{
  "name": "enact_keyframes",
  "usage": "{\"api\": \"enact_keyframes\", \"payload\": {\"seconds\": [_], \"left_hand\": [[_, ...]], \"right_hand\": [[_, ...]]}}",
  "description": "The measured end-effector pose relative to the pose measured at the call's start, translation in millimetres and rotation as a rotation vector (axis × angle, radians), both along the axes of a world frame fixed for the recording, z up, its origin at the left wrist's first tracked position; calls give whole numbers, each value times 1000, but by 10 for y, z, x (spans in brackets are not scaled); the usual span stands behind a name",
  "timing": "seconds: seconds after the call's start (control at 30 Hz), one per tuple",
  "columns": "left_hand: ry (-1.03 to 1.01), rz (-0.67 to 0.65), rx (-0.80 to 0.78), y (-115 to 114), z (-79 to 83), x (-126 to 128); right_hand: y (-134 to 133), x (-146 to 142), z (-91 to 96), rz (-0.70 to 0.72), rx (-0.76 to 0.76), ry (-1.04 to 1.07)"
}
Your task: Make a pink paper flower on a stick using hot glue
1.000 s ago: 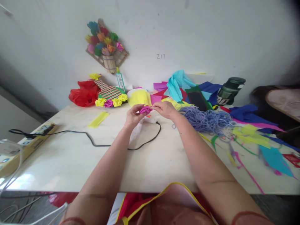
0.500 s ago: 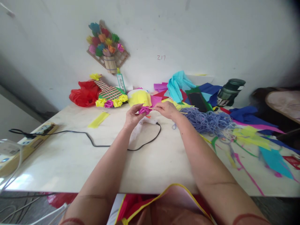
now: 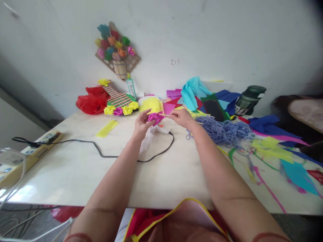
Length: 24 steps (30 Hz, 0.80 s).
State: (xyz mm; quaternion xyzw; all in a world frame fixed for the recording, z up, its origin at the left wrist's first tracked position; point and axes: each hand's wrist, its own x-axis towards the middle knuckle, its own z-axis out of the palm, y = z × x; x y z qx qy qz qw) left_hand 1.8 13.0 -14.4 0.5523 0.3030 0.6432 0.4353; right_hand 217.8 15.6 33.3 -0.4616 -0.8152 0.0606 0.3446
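A magenta paper flower (image 3: 155,118) is held above the middle of the table, its layered petals turned toward me. My left hand (image 3: 143,124) is closed on the flower from the left. From the right, my right hand (image 3: 182,118) pinches a thin pale stick (image 3: 165,115) that meets the flower. Below them lies a white glue gun (image 3: 160,129) with a black cord, partly hidden by my left hand and forearm. To the right of my right hand sits a tangled heap of blue-purple string (image 3: 222,130).
A paper-flower guitar-shaped craft (image 3: 118,99) and a red plastic bag (image 3: 93,101) are at the back left. A power strip (image 3: 37,154) lies left, a yellow strip (image 3: 107,128) nearer. Coloured paper, a phone (image 3: 214,110) and a dark green bottle (image 3: 250,100) fill the right.
The magenta flower has turned so that more of its petals show. My left fingers have shifted around it. Both hands stay in nearly the same place, and the view has moved slightly.
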Motion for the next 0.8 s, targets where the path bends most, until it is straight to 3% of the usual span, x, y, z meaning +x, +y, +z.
{"api": "enact_keyframes", "payload": {"seconds": [0.43, 0.8], "left_hand": [[-11, -26, -20, 36, -33, -24], [7, -15, 9, 39, -42, -21]], "right_hand": [[164, 58, -224, 9, 8, 159], [115, 14, -185, -107, -65, 77]]}}
